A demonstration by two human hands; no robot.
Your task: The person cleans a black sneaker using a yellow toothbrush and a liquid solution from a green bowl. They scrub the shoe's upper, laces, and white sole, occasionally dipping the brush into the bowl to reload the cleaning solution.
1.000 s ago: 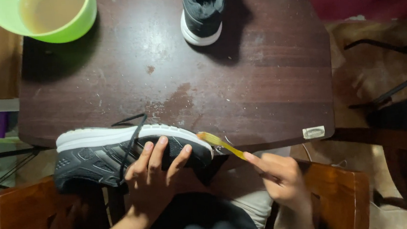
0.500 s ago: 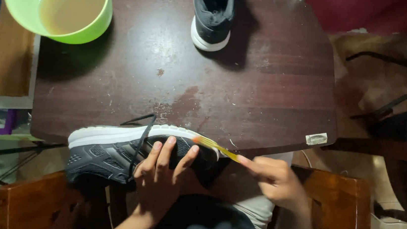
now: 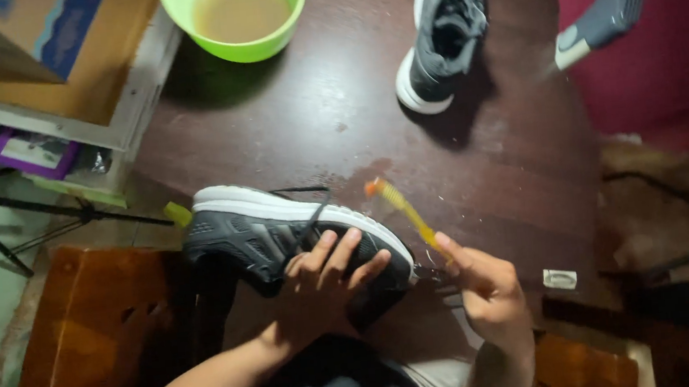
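Two hands, toothbrush (image 3: 401, 211) lifted (earlier lower)

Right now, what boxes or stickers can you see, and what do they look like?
Cardboard box: top left beside the table, brown with a blue patch.
Purple packet: on the shelf under the box, flat, purple border, pale middle.
Small label: table's near right edge, white rectangle.
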